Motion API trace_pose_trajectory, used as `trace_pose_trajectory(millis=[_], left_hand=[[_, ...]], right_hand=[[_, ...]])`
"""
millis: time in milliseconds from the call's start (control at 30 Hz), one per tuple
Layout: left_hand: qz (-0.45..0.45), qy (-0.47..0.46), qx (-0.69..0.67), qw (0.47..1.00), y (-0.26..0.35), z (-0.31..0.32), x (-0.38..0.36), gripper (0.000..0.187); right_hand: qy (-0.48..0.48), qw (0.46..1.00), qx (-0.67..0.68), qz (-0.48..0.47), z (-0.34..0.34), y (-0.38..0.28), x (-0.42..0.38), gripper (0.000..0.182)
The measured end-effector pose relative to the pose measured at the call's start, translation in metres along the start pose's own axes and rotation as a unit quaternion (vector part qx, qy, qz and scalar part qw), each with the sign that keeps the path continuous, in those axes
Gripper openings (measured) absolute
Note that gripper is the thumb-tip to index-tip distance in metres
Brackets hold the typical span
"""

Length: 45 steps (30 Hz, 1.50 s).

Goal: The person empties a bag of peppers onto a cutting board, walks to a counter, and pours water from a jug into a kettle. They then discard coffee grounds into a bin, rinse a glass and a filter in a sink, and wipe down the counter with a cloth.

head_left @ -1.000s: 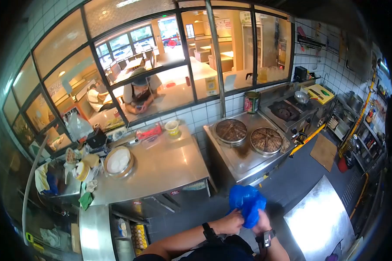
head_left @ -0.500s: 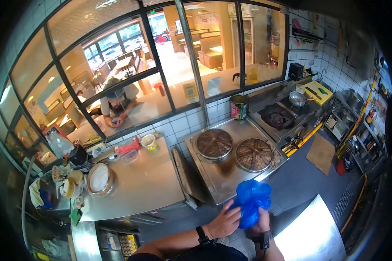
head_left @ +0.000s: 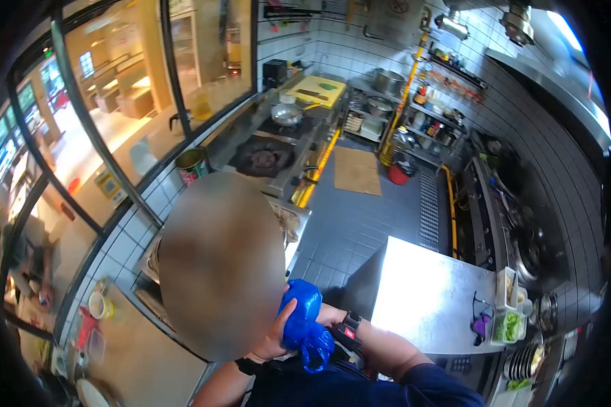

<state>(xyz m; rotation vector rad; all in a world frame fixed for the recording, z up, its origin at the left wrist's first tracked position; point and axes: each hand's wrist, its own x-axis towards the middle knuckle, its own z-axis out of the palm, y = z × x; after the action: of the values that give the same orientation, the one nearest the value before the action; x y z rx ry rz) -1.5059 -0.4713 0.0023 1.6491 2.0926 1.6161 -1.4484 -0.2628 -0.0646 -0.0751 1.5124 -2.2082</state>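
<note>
A blue plastic bag, bunched and rounded [head_left: 301, 317], is close to my body at the lower middle of the view. My left hand [head_left: 275, 339] wraps round its left side, with the fingers partly hidden by a large blurred oval patch. On the bag's right side is my right hand [head_left: 329, 315], its fingers hidden behind the bag. A black band is on each wrist. The blurred patch covers most of the steel counter [head_left: 304, 227] in front of the bag.
A bright steel table [head_left: 428, 298] stands to the right, with containers of greens [head_left: 509, 327] at its far edge. Stoves and woks line the right wall. Behind are a pan [head_left: 286, 114], a yellow board [head_left: 316, 90] and cardboard [head_left: 357, 171] on the floor. Another person is beyond the window.
The view has swung to the right. The blue bag has turned, its bunched end now pointing down toward my body. A blurred patch now covers the round trays' area.
</note>
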Motion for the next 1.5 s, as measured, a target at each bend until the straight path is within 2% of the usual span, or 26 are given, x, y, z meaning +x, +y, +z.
trace_pose_trajectory(millis=[100,233,300,333,367,433,500,567,600,633,700,733,767,800,833,900,933,967,1033,1067,1100,1167,1200,1300,1333,1500], left_hand=[[-0.008,-0.009,-0.014,1.0,-0.015,0.004,0.003,0.098],[-0.025,-0.001,-0.021,0.999,-0.036,0.002,0.01,0.089],[-0.061,0.036,0.015,0.997,-0.042,0.001,0.015,0.079],[-0.058,0.031,0.014,0.998,-0.051,0.003,0.017,0.079],[-0.081,0.05,0.016,0.995,-0.063,0.006,0.02,0.073],[-0.101,0.066,0.02,0.993,-0.089,0.016,0.029,0.067],[-0.163,0.105,-0.015,0.981,-0.112,0.027,0.05,0.057],[-0.214,0.145,-0.062,0.964,-0.132,0.038,0.078,0.048],[-0.282,0.202,-0.193,0.918,-0.142,0.042,0.098,0.047],[-0.291,0.223,-0.22,0.904,-0.151,0.049,0.118,0.045],[-0.306,0.266,-0.272,0.873,-0.169,0.063,0.158,0.043],[-0.259,0.238,-0.254,0.901,-0.167,0.065,0.186,0.037],[-0.21,0.209,-0.237,0.925,-0.163,0.068,0.214,0.033],[-0.223,0.239,-0.299,0.896,-0.155,0.075,0.245,0.036],[-0.221,0.229,-0.297,0.9,-0.162,0.081,0.267,0.036],[-0.293,0.171,-0.267,0.902,-0.177,0.099,0.304,0.034],[-0.287,0.134,-0.341,0.885,-0.193,0.109,0.318,0.03],[-0.288,0.127,-0.341,0.886,-0.209,0.121,0.332,0.03],[-0.296,0.059,-0.263,0.916,-0.214,0.14,0.372,0.031],[-0.241,0.002,-0.162,0.957,-0.215,0.144,0.392,0.033],[-0.237,-0.004,-0.163,0.958,-0.223,0.15,0.41,0.033],[-0.103,-0.113,-0.049,0.987,-0.242,0.167,0.445,0.037],[-0.142,-0.115,-0.092,0.979,-0.233,0.178,0.466,0.037],[-0.107,-0.172,-0.089,0.975,-0.254,0.218,0.507,0.036],[-0.059,-0.208,-0.016,0.976,-0.255,0.227,0.523,0.039],[0.056,-0.268,0.07,0.959,-0.298,0.295,0.581,0.051]], right_hand=[[-0.027,0.995,0.089,-0.027,-0.019,0.048,0.024,0.052],[0.008,0.995,0.013,-0.102,-0.021,0.042,0.051,0.053],[0.029,0.989,-0.026,-0.141,-0.028,0.032,0.059,0.053],[0.007,0.994,0.072,-0.087,-0.029,0.02,0.059,0.044],[0.009,0.993,0.074,-0.092,-0.03,0.008,0.062,0.044],[0.04,0.965,0.256,0.036,-0.038,-0.026,0.068,0.033],[0.061,0.972,0.226,0.03,-0.06,-0.046,0.077,0.03],[0.036,0.949,0.308,0.044,-0.097,-0.048,0.093,0.03],[0.042,0.948,0.304,0.087,-0.116,-0.065,0.088,0.04],[0.039,0.949,0.305,0.077,-0.135,-0.086,0.082,0.04],[-0.015,0.945,0.328,-0.008,-0.169,-0.129,0.065,0.061],[0.019,0.96,0.281,0.016,-0.19,-0.153,0.048,0.085],[0.019,0.959,0.283,0.005,-0.216,-0.16,0.039,0.085],[0.036,0.978,0.202,-0.035,-0.242,-0.164,0.032,0.089],[0.054,0.988,0.121,-0.074,-0.266,-0.165,0.026,0.093],[0.064,0.989,0.109,-0.082,-0.305,-0.177,0.016,0.096],[0.068,0.989,0.087,-0.097,-0.319,-0.187,0.01,0.096],[0.072,0.989,0.066,-0.111,-0.332,-0.194,0.004,0.096],[0.084,0.988,0.094,-0.09,-0.354,-0.204,-0.011,0.095],[0.091,0.987,0.118,-0.067,-0.364,-0.208,-0.018,0.094],[0.097,0.986,0.118,-0.073,-0.373,-0.21,-0.025,0.094],[0.133,0.964,0.209,-0.094,-0.387,-0.21,-0.039,0.091],[0.138,0.961,0.218,-0.1,-0.394,-0.211,-0.046,0.087],[0.185,0.94,0.24,-0.158,-0.417,-0.201,-0.047,0.085],[0.208,0.934,0.238,-0.165,-0.426,-0.202,-0.047,0.083],[0.318,0.883,0.292,-0.186,-0.477,-0.232,-0.059,0.071]])
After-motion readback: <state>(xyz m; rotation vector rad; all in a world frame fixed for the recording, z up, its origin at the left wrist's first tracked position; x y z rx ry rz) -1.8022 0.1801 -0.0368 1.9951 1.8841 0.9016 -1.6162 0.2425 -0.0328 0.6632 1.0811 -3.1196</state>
